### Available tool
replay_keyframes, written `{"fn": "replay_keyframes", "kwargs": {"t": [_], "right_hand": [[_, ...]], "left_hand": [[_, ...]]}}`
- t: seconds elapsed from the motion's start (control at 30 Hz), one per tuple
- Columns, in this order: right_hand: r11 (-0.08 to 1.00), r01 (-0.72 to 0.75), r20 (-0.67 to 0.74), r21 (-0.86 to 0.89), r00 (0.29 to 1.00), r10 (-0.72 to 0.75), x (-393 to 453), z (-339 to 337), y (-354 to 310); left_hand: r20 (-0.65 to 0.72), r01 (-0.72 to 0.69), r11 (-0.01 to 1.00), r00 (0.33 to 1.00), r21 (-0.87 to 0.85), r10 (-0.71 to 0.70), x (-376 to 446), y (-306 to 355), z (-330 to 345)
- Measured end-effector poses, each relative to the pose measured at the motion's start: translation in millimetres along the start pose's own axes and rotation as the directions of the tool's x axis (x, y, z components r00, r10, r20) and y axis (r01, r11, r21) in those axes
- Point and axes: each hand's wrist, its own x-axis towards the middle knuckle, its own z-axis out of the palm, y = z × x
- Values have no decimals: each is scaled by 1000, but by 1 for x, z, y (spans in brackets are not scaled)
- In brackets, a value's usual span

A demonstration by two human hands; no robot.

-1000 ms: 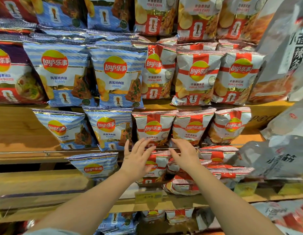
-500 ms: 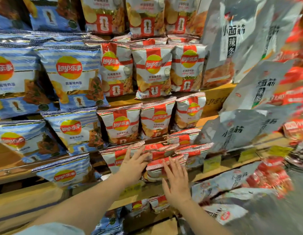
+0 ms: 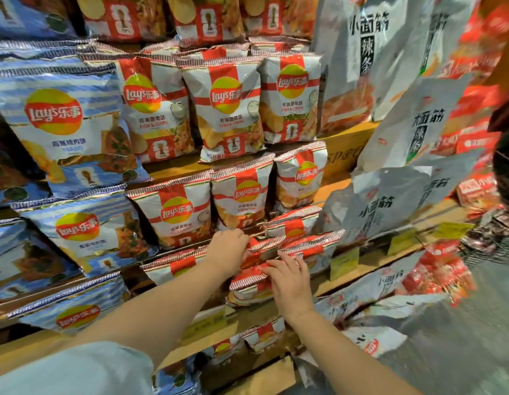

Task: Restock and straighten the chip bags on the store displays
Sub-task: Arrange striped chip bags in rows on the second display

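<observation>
Red-and-white chip bags [image 3: 225, 108] stand in rows on the wooden shelves, with blue-striped chip bags [image 3: 65, 129] to their left. On a lower shelf several small red-and-white bags lie tumbled. My left hand [image 3: 229, 250] is curled around the top edge of one of these small bags [image 3: 264, 244]. My right hand [image 3: 287, 277] lies with fingers spread on the crimped top of another small bag [image 3: 249, 286] just below and in front.
Grey snack bags with black lettering [image 3: 390, 206] and red packets [image 3: 438, 272] hang and lean on the right. Yellow price tags [image 3: 344, 262] line the shelf edge [image 3: 367, 276]. More small bags [image 3: 263, 334] sit on the shelf below.
The view has swung right and closer. My left hand went from open fingers to gripping a small bag's top. My right hand rose onto the bag in front.
</observation>
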Motion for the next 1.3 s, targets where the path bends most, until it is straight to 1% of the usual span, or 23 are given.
{"fn": "replay_keyframes", "kwargs": {"t": [0.07, 0.2, 0.3, 0.4, 0.5, 0.6, 0.67, 0.8, 0.87, 0.93, 0.97, 1.03, 1.07, 1.17, 1.23, 1.27, 1.3], "right_hand": [[999, 45, -40, 12, 998, -44, 2, -2, 2], [996, 91, -81, -5, 993, -91, 12, -8, 5], [996, 82, -51, -15, 995, -83, 22, -7, 9], [997, 69, -14, 14, 998, -69, 30, -1, 7], [998, 13, 56, 59, 998, -16, 38, 1, 1], [983, -73, 119, 171, 991, 53, 43, 7, -1], [967, -132, 186, 217, 978, 91, 49, 9, -1], [966, -167, 217, 198, 968, 122, 61, 15, -1], [970, -166, 269, 179, 956, 114, 67, 19, -1], [968, -185, 350, 170, 929, 116, 70, 20, -2], [967, -192, 354, 170, 927, 121, 70, 19, -3], [972, -180, 281, 152, 951, 132, 64, 17, -5], [970, -183, 266, 160, 954, 136, 60, 16, -5], [968, -184, 283, 174, 950, 130, 50, 12, -4], [967, -183, 279, 175, 951, 129, 47, 4, -4], [968, -187, 292, 169, 947, 132, 45, -1, -5], [965, -204, 334, 164, 932, 140, 44, -5, -6]], "left_hand": [[50, -3, 1000, 999, -5, 3, 5, 1, 1], [40, 12, 998, 999, -60, -10, 8, -4, -1], [47, 69, 984, 997, -163, -62, 9, -12, -1], [92, 128, 959, 990, -254, -108, 14, -17, 1], [91, 159, 945, 986, -287, -138, 18, -18, 3], [87, 175, 949, 984, -263, -158, 20, -22, 3], [80, 190, 949, 981, -251, -175, 23, -24, 5], [52, 224, 928, 974, -297, -219, 28, -27, 7], [56, 223, 918, 975, -328, -217, 28, -29, 8], [72, 212, 913, 977, -349, -199, 27, -31, 7], [81, 207, 913, 978, -351, -190, 26, -32, 6], [89, 202, 917, 979, -344, -183, 21, -31, 4], [85, 194, 917, 981, -348, -175, 19, -31, 4], [52, 124, 921, 992, -368, -113, 11, -29, -1], [-8, 90, 921, 995, -379, -101, 4, -28, -7], [-41, 80, 920, 994, -383, -104, 0, -27, -10], [-67, 75, 921, 992, -383, -109, -5, -27, -13]]}}
